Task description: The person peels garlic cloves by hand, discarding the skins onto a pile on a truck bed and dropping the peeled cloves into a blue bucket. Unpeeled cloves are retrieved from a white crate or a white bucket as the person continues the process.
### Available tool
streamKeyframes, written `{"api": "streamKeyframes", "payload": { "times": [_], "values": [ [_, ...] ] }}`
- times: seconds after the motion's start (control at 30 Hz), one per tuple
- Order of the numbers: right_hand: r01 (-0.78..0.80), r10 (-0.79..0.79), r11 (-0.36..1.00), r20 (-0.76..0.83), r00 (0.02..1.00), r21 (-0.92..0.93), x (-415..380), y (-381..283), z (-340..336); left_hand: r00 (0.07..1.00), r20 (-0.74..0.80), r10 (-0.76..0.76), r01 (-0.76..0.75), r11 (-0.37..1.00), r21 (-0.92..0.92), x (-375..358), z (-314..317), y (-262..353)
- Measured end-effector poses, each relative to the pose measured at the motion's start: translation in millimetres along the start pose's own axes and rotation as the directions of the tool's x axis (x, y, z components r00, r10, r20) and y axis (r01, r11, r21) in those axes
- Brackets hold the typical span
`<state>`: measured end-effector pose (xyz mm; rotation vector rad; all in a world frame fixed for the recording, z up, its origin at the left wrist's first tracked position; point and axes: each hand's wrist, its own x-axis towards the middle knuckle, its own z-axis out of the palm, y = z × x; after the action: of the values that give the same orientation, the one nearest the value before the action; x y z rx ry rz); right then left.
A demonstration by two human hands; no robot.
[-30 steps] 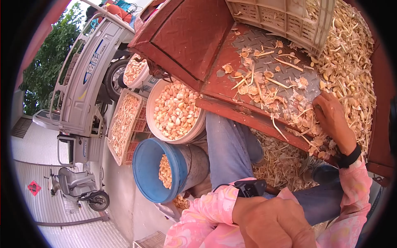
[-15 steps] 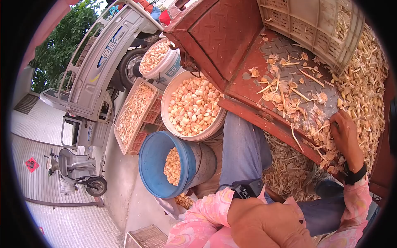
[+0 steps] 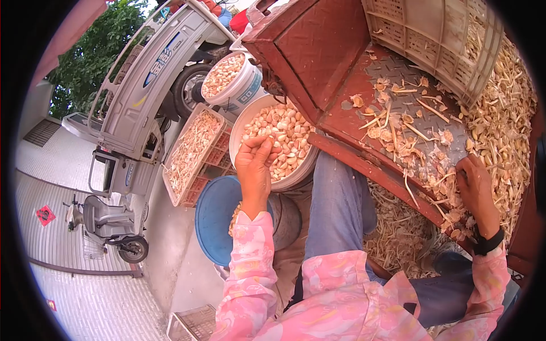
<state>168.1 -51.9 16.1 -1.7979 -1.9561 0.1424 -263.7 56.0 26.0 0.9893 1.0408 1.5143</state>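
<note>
My left hand is over the white bucket of garlic cloves, its thumb and fingers pinched together. Whatever is between its fingertips is too small to make out. My right hand, with a black band at the wrist, rests at the edge of the red metal bed, beside dry skins and stalks. Its fingers are curled in, and what they hold, if anything, is hidden. The blue bucket stands below my left forearm, which partly covers the cloves inside.
A pile of garlic lies right of the tipped plastic crate. Further left are a crate of stalks, another white bucket, a three-wheeled truck and a scooter. My legs are below the metal bed.
My left arm has moved from close to my body out and up to the white bucket. My right hand stays in nearly the same place. The view has shifted slightly.
</note>
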Motion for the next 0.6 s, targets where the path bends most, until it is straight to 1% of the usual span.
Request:
{"api": "streamKeyframes", "payload": {
  "times": [0.1, 0.23, 0.3, 0.4, 0.43, 0.47, 0.5, 0.53, 0.6],
  "values": [
    [-0.009, 0.009, 1.0, 0.006, 1.0, -0.008, 1, -3, -1, 0.999, 0.028, -0.04, 0.04, 0.999, -0.017, 4, -12, 0],
    [0.004, -0.004, 1.0, -0.001, 1.0, 0.002, 1, -2, -1, 0.997, 0.074, 0.006, -0.003, 0.999, -0.042, 2, -9, 3],
    [0.022, -0.022, 1.0, -0.003, 1.0, -0.003, 1, 0, 1, 0.995, 0.093, 0.019, -0.013, 0.998, -0.063, -5, 0, 7],
    [0.062, -0.062, 0.998, -0.02, 0.998, -0.027, 0, 4, 1, 0.99, 0.143, -0.007, 0.017, 0.997, -0.07, -27, 29, 16],
    [0.101, -0.103, 0.993, -0.039, 0.994, -0.065, 2, -1, -3, 0.979, 0.202, -0.005, 0.023, 0.996, -0.086, -34, 41, 15],
    [0.103, -0.114, 0.989, -0.109, 0.987, -0.104, 3, -9, -6, 0.965, 0.264, -0.005, 0.033, 0.994, -0.101, -42, 53, 13],
    [0.137, -0.141, 0.99, -0.149, 0.979, -0.037, 5, -21, -15, 0.944, 0.329, -0.008, 0.05, 0.992, -0.119, -50, 67, 10],
    [0.174, -0.167, 0.984, -0.189, 0.968, 0.025, 5, -34, -23, 0.916, 0.4, 0.033, 0.033, 0.987, -0.158, -60, 83, 5],
    [0.169, -0.148, 0.967, -0.124, 0.981, 0.188, 0, -57, -39, 0.852, 0.504, 0.141, -0.021, 0.972, -0.236, -85, 117, 1]
  ]
}}
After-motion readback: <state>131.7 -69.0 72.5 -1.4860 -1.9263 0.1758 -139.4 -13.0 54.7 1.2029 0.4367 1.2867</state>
